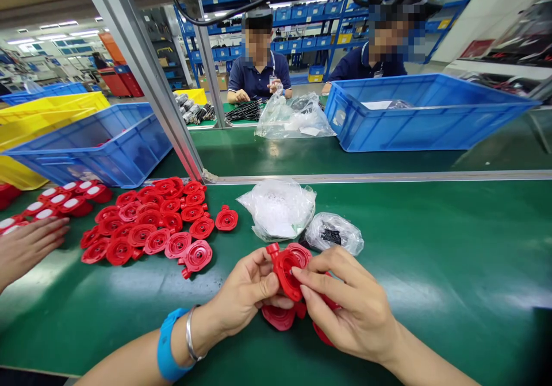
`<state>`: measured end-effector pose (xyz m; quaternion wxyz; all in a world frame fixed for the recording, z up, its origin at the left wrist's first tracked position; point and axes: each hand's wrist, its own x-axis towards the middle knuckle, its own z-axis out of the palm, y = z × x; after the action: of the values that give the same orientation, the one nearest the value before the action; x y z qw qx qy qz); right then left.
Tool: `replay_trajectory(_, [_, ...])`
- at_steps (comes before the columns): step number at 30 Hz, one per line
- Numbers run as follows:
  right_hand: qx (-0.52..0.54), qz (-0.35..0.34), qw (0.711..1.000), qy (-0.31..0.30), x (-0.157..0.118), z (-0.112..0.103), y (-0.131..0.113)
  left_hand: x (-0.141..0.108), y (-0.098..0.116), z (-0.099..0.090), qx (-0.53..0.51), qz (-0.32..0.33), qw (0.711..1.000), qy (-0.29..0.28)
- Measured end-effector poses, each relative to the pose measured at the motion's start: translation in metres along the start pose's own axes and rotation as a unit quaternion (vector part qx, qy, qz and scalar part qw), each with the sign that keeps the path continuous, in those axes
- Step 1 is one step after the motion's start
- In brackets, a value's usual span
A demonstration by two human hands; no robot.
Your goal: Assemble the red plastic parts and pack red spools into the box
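Note:
My left hand grips a red plastic housing, round and dished with a short spout, tilted up above the bench. The fingertips of my right hand are pinched together at its centre; whatever they hold there is too small and covered to make out. More red housings lie on the green bench beneath and behind my hands, partly hidden by them. Just beyond, a clear bag with small black parts rests beside a larger clear bag with white contents.
Many red housings spread over the left of the bench. Another person's hand reaches in by red parts with white discs. A metal post and blue bins stand farther back. Two people sit opposite.

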<state>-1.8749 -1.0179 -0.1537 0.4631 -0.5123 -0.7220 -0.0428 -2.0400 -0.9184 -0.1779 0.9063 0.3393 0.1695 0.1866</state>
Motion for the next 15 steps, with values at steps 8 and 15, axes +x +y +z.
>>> replay_trajectory(8, [-0.012, -0.023, 0.999, -0.027, 0.001, 0.001, -0.004, -0.002, -0.003, -0.002, 0.002, -0.005, 1.0, 0.007])
replay_trajectory(15, [0.075, 0.049, 0.995, -0.053, 0.008, 0.001, -0.002, 0.002, -0.003, 0.0, -0.002, -0.009, 0.999, 0.031])
